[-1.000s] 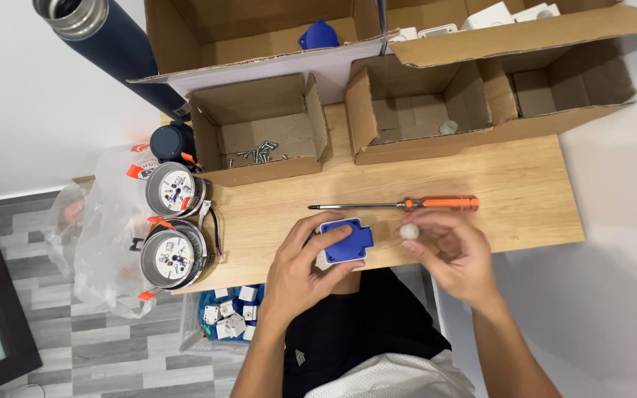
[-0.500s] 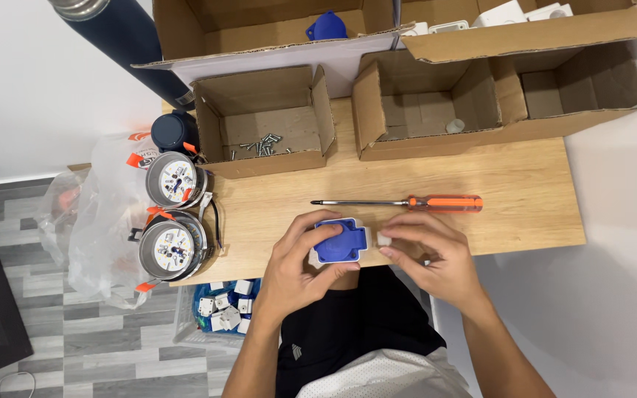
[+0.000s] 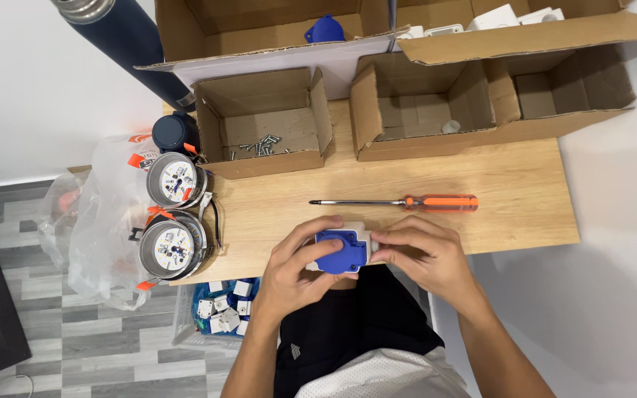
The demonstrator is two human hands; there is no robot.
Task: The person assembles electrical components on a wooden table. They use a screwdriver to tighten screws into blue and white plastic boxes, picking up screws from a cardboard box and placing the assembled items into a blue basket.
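Resting between left hand and right hand — blue socket, gripped.

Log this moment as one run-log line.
left hand: grips blue-and-white socket part | right hand: grips same part | screwdriver: lying on table, untouched

I see a light wooden worktop set against a white wall. Grey wood-pattern floor lies below its left edge. Lighting is even.

L hand & R hand curled together, grips closed.
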